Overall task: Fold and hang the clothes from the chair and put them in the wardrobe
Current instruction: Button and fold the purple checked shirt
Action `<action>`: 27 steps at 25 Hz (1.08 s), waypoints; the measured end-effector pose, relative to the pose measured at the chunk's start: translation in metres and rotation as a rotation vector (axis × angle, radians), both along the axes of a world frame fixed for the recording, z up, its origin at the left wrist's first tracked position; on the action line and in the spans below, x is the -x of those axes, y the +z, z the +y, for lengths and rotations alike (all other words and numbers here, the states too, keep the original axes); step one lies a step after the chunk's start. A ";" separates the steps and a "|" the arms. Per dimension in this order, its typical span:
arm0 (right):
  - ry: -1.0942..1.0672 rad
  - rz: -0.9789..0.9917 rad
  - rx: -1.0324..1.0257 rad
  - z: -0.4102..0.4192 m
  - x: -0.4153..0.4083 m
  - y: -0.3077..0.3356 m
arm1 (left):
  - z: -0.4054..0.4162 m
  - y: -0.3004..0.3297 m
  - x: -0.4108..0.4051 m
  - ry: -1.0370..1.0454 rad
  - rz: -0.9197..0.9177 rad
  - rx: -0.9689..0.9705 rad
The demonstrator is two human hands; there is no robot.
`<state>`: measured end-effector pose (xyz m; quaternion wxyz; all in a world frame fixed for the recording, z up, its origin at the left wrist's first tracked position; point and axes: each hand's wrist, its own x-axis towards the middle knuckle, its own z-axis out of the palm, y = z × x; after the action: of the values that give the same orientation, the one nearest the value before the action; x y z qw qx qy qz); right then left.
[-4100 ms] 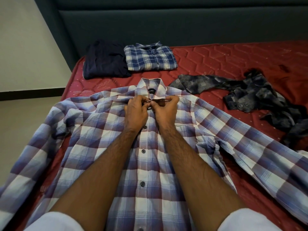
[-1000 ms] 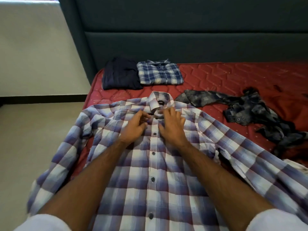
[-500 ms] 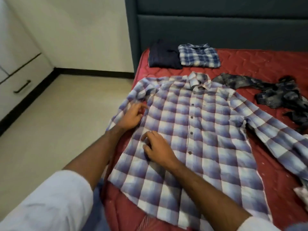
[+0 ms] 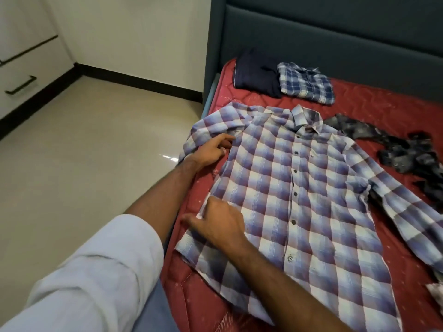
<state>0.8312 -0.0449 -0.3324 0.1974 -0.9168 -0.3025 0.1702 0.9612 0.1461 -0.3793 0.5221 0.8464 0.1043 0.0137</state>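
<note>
Both hands spread: left hand (image 4: 211, 152) at plaid shirt (image 4: 311, 200) armpit, right hand (image 4: 218, 224) pressing side seam.

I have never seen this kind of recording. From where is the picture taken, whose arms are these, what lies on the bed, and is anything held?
The picture comes from one wide camera worn on a person's head, looking forward and down, so the two arms are that person's own. There is no machine. On the red mattress lies a checked shirt, spread flat and buttoned. The left hand rests at the shirt's sleeve by the armpit; the right hand touches its side edge. Whether either grips the cloth I cannot tell. Farther back lie a folded dark garment and a folded blue plaid shirt; a crumpled grey garment lies to the right.
</note>
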 end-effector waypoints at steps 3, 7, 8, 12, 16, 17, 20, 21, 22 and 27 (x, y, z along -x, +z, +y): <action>-0.005 -0.074 0.147 0.019 0.004 -0.011 | -0.010 0.015 -0.018 0.033 -0.029 0.060; 0.020 -0.105 0.144 0.011 0.005 -0.018 | -0.021 0.017 -0.032 0.085 -0.062 0.057; 0.016 -0.071 0.125 0.006 0.003 -0.018 | -0.021 0.015 -0.033 0.104 -0.076 0.049; 0.032 -0.003 0.158 0.001 0.006 -0.010 | -0.022 0.013 -0.037 0.177 -0.066 0.114; -0.028 0.342 0.011 -0.012 0.001 0.015 | -0.023 0.020 -0.037 0.226 -0.023 0.171; -0.035 0.447 -0.029 -0.021 -0.004 0.028 | -0.023 0.022 -0.037 0.251 -0.025 0.164; 0.016 0.596 -0.100 -0.053 -0.027 0.072 | -0.021 0.035 -0.026 0.329 0.047 0.206; 0.011 0.594 -0.127 -0.064 -0.039 0.087 | -0.018 0.038 -0.023 0.322 0.095 0.235; -0.012 0.577 -0.161 -0.078 -0.049 0.106 | -0.019 0.044 -0.018 0.306 0.144 0.248; 0.016 0.536 -0.276 -0.148 -0.089 0.182 | -0.041 0.085 0.009 0.400 0.274 0.120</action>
<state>0.9198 -0.1932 -0.1505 0.3916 -0.8012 -0.2672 0.3651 0.9526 0.1055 -0.2946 0.5392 0.7704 0.3400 -0.0042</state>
